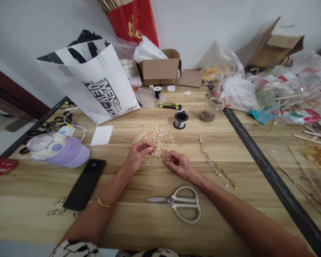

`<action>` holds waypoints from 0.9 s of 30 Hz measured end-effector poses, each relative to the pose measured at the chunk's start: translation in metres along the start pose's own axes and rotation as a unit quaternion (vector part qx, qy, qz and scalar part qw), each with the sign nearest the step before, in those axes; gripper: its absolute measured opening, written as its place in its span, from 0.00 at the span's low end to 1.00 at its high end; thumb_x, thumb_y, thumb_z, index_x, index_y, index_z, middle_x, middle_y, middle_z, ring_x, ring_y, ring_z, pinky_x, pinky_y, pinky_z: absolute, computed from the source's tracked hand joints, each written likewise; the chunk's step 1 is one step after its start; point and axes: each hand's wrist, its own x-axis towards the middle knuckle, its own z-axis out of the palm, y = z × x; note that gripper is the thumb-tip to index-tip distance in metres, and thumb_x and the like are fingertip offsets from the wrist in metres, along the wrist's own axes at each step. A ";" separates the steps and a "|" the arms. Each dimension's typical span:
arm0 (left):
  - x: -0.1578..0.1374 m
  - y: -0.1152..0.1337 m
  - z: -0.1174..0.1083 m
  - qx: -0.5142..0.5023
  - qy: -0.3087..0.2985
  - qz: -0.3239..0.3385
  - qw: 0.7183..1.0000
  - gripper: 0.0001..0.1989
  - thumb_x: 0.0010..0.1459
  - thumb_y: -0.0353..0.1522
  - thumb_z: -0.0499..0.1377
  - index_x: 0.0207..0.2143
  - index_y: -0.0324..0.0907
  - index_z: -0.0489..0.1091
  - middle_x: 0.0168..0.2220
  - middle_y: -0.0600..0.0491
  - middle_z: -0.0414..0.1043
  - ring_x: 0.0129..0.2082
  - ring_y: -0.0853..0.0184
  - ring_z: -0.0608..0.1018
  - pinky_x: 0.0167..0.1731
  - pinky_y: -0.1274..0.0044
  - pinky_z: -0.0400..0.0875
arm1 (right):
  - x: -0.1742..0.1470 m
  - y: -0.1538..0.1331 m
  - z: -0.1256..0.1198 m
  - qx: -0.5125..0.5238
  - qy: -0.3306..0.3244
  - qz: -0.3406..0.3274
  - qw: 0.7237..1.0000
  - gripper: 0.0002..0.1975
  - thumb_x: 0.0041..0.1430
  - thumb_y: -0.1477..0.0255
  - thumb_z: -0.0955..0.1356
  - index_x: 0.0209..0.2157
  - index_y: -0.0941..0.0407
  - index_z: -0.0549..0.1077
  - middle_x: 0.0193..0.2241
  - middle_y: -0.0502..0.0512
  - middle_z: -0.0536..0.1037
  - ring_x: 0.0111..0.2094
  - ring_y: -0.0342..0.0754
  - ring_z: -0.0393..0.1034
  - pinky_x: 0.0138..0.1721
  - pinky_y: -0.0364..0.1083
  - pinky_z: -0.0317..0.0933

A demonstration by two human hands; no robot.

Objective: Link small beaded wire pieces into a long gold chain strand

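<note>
A loose heap of small gold and clear beads point(156, 137) lies on the wooden table, just beyond my hands. My left hand point(139, 152) is at the heap's near left side, thumb and forefinger pinched together; what is between them is too small to name. At the near right side, the fingers of my right hand point(179, 165) are also pinched, with a tiny golden glint at the tips. Faint thin lines, perhaps thread, show on the tabletop below the hands. Scissors with pale handles point(186, 205) lie nearer to me. Strung gold and silver bead strands point(212, 162) rest to the right.
Beyond the beads stand a wire spool point(180, 120), a utility knife point(169, 106) and a glass jar point(212, 110). To the left are a phone point(85, 184), a purple-and-white bottle point(60, 150) and a white paper bag point(89, 82). Plastic bags and bottles point(289, 85) crowd the right.
</note>
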 end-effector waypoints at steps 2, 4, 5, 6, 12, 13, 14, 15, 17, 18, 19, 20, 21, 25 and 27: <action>-0.002 0.004 0.002 -0.006 -0.013 0.004 1.000 0.06 0.46 0.30 0.65 0.27 0.37 0.72 0.32 0.50 0.76 0.27 0.71 0.75 0.27 0.79 0.68 | 0.000 -0.002 0.000 0.006 0.001 -0.002 1.000 0.10 0.55 0.67 0.66 0.37 0.58 0.68 0.21 0.46 0.65 0.22 0.39 0.58 0.22 0.39 0.53; -0.003 0.005 0.003 -0.008 -0.018 0.004 1.000 0.06 0.46 0.30 0.65 0.27 0.37 0.72 0.32 0.50 0.76 0.27 0.71 0.75 0.28 0.79 0.68 | 0.000 -0.003 0.000 0.008 0.000 -0.004 1.000 0.10 0.55 0.68 0.67 0.38 0.58 0.68 0.22 0.46 0.66 0.23 0.39 0.58 0.23 0.39 0.54; -0.003 0.005 0.003 -0.009 -0.018 0.004 1.000 0.06 0.46 0.30 0.65 0.27 0.38 0.72 0.31 0.50 0.76 0.27 0.71 0.75 0.28 0.79 0.68 | 0.000 -0.003 0.000 0.008 0.000 -0.005 1.000 0.10 0.55 0.68 0.67 0.38 0.58 0.68 0.22 0.47 0.66 0.23 0.39 0.59 0.23 0.39 0.54; -0.003 0.005 0.003 -0.009 -0.017 0.003 1.000 0.06 0.46 0.30 0.65 0.27 0.38 0.71 0.31 0.51 0.76 0.27 0.71 0.74 0.27 0.79 0.68 | 0.000 -0.002 0.000 0.007 0.000 -0.006 1.000 0.10 0.55 0.68 0.67 0.38 0.58 0.68 0.22 0.47 0.66 0.23 0.39 0.59 0.23 0.39 0.55; -0.004 0.003 0.005 0.045 -0.001 0.025 0.999 0.07 0.46 0.32 0.64 0.27 0.37 0.72 0.27 0.52 0.75 0.26 0.71 0.73 0.28 0.79 0.69 | 0.000 -0.001 0.000 -0.004 -0.006 -0.009 1.000 0.10 0.54 0.68 0.67 0.37 0.58 0.68 0.22 0.47 0.67 0.23 0.39 0.59 0.23 0.39 0.54; -0.005 0.004 0.006 0.063 0.000 0.028 0.998 0.07 0.47 0.32 0.64 0.27 0.38 0.72 0.27 0.52 0.75 0.26 0.71 0.73 0.28 0.79 0.68 | 0.000 -0.001 0.000 -0.008 -0.007 -0.010 1.000 0.10 0.55 0.68 0.67 0.36 0.58 0.68 0.22 0.47 0.67 0.23 0.39 0.60 0.23 0.39 0.54; -0.006 0.005 0.008 0.080 0.000 0.030 0.996 0.07 0.47 0.33 0.64 0.28 0.38 0.72 0.27 0.52 0.74 0.26 0.71 0.73 0.28 0.79 0.68 | 0.000 -0.002 0.000 -0.011 -0.008 -0.013 1.000 0.09 0.55 0.67 0.67 0.36 0.58 0.68 0.22 0.47 0.67 0.23 0.39 0.60 0.23 0.40 0.55; -0.008 0.006 0.009 0.097 -0.001 0.031 0.995 0.07 0.47 0.33 0.64 0.28 0.38 0.72 0.27 0.52 0.74 0.27 0.71 0.73 0.28 0.79 0.68 | 0.000 -0.002 0.000 -0.015 -0.006 -0.017 1.000 0.09 0.55 0.67 0.67 0.36 0.58 0.68 0.22 0.47 0.67 0.23 0.39 0.60 0.23 0.40 0.55; -0.011 0.009 0.014 0.130 -0.008 0.039 0.991 0.07 0.48 0.32 0.64 0.28 0.38 0.72 0.27 0.52 0.74 0.28 0.70 0.73 0.29 0.79 0.68 | -0.002 -0.005 0.000 -0.021 0.004 -0.031 0.999 0.11 0.54 0.67 0.68 0.37 0.57 0.68 0.22 0.47 0.66 0.22 0.40 0.60 0.23 0.40 0.55; -0.013 0.011 0.016 0.145 -0.014 0.049 0.988 0.06 0.48 0.32 0.63 0.28 0.38 0.72 0.28 0.52 0.73 0.29 0.70 0.73 0.30 0.79 0.68 | -0.003 -0.007 0.000 -0.022 0.011 -0.041 0.999 0.12 0.54 0.66 0.68 0.38 0.57 0.68 0.22 0.47 0.66 0.22 0.40 0.60 0.22 0.40 0.55; -0.015 0.013 0.019 0.160 -0.022 0.062 0.985 0.06 0.49 0.32 0.63 0.28 0.38 0.73 0.28 0.52 0.73 0.30 0.69 0.73 0.31 0.78 0.68 | -0.004 -0.010 0.000 -0.021 0.019 -0.050 0.998 0.13 0.53 0.66 0.68 0.39 0.57 0.67 0.24 0.48 0.66 0.23 0.40 0.60 0.22 0.40 0.56; -0.017 0.015 0.022 0.176 -0.030 0.077 0.981 0.05 0.49 0.32 0.62 0.28 0.38 0.73 0.29 0.52 0.73 0.31 0.69 0.73 0.32 0.78 0.68 | -0.005 -0.013 0.001 -0.016 0.027 -0.059 0.998 0.15 0.53 0.65 0.69 0.41 0.57 0.67 0.26 0.49 0.67 0.23 0.40 0.60 0.22 0.40 0.56; -0.019 0.017 0.024 0.193 -0.039 0.091 0.976 0.05 0.50 0.31 0.62 0.28 0.38 0.73 0.29 0.51 0.73 0.31 0.69 0.73 0.33 0.78 0.69 | -0.007 -0.017 0.001 -0.008 0.038 -0.067 0.997 0.16 0.53 0.65 0.69 0.41 0.56 0.67 0.31 0.52 0.68 0.25 0.40 0.62 0.22 0.40 0.57; -0.026 0.020 0.034 0.265 -0.061 0.149 0.951 0.04 0.52 0.31 0.60 0.29 0.40 0.74 0.30 0.50 0.72 0.32 0.67 0.73 0.35 0.75 0.69 | -0.011 -0.033 0.003 0.035 0.056 -0.067 0.996 0.17 0.53 0.64 0.69 0.43 0.55 0.66 0.33 0.54 0.69 0.26 0.41 0.64 0.22 0.40 0.58; -0.028 0.019 0.036 0.290 -0.070 0.172 0.939 0.04 0.53 0.31 0.60 0.29 0.41 0.75 0.29 0.50 0.72 0.32 0.67 0.73 0.34 0.75 0.68 | -0.012 -0.040 0.003 0.041 0.065 -0.064 0.995 0.15 0.54 0.65 0.69 0.42 0.56 0.67 0.27 0.51 0.70 0.25 0.41 0.64 0.23 0.40 0.59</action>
